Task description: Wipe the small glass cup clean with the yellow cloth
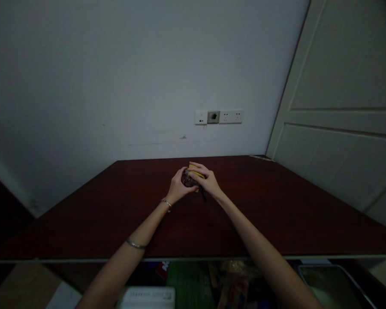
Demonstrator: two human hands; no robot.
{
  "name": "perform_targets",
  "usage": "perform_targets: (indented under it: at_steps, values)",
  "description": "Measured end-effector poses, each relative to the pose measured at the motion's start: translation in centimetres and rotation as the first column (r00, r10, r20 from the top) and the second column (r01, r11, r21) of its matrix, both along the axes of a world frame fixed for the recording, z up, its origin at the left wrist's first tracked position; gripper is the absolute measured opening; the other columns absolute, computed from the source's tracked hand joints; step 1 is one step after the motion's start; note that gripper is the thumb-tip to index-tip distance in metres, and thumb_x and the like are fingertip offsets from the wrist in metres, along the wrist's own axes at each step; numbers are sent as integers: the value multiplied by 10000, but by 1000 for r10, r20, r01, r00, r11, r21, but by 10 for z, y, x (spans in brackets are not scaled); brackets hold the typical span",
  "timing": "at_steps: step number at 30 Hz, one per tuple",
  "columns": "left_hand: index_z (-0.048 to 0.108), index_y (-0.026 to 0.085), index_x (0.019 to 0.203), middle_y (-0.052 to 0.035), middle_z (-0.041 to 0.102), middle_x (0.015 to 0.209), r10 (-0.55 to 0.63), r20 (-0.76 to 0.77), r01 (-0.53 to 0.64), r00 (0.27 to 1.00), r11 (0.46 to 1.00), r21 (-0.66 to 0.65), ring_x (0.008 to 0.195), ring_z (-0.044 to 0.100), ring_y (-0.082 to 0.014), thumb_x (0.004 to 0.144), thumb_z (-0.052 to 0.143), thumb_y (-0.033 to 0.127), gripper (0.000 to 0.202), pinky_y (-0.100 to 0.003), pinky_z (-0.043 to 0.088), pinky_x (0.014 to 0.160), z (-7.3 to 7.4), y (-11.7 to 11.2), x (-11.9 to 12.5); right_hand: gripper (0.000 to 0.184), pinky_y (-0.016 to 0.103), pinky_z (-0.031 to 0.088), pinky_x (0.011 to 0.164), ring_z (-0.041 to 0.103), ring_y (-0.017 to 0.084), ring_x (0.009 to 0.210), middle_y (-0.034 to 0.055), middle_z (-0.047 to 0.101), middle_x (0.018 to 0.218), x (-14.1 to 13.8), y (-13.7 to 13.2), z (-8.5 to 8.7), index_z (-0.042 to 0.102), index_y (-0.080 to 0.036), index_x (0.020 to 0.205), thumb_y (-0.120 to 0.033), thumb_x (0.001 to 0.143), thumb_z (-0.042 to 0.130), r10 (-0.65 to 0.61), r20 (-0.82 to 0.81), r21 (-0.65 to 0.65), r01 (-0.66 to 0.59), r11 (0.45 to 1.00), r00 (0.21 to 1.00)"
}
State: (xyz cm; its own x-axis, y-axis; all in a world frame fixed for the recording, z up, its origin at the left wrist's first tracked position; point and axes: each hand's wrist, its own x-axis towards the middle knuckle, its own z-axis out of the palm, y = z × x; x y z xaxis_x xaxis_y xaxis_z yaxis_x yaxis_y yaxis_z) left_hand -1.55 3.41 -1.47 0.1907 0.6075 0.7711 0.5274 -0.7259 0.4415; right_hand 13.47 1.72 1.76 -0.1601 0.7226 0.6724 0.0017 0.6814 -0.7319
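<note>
Both my hands meet over the far middle of a dark red-brown table (276, 214). My left hand (177, 187) is curled round a small dark roundish object (188, 181). My right hand (207, 179) is closed over a yellow thing (194, 173) that sits on top of the dark object, fingers wrapped across it. The two things are mostly hidden by my fingers and I cannot name them. Thin bangles ring my left wrist and forearm.
A white wall with a row of power sockets (218, 116) stands behind the table. A pale panelled door (341, 107) is at the right. Below the near table edge lie a white device (148, 297), green packaging (188, 283) and a metal tray (331, 285).
</note>
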Motion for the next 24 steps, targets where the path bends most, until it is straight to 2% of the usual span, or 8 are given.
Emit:
perform_targets:
  at_steps: [4,9,15,18,24]
  values:
    - [412,156,1198,-124,537,1160,-14,-23,15,1000,999,41,1094,517,-250,564,746,393,754,-415,404,963,1,-4,1,232,370,373,984,530,204,1103,44,608,1152,0,0,0,697,-262,924,-367,730,624,-11,-49,5,11,1000,999]
    - [401,153,1200,-121,530,1157,-66,-74,72,995,995,74,1098,507,-245,562,745,409,770,-395,403,967,4,-9,4,281,380,399,953,577,213,1024,58,667,1034,2,10,-3,697,-222,922,-397,712,630,-51,-133,-108,36,993,990]
    - [405,167,1188,-106,535,1121,-37,-18,37,999,999,32,1051,531,-246,567,744,329,725,-402,429,917,0,-3,4,196,390,345,999,484,212,1154,37,588,1177,-2,-6,-1,698,-279,913,-338,748,611,-47,10,91,46,995,999]
    - [407,165,1184,-107,530,1123,-39,-2,39,999,999,38,1046,531,-245,568,740,312,714,-398,434,906,-2,-1,5,194,393,347,997,482,210,1152,34,573,1190,-5,-9,-2,693,-288,926,-317,759,600,-82,34,137,76,988,996]
    - [379,176,1226,-108,528,1129,-73,-71,77,995,995,65,1063,520,-254,558,750,372,789,-406,416,932,-2,-6,8,212,360,411,939,572,199,997,59,654,1006,-4,4,-7,701,-241,899,-346,753,590,-243,-73,13,244,970,967]
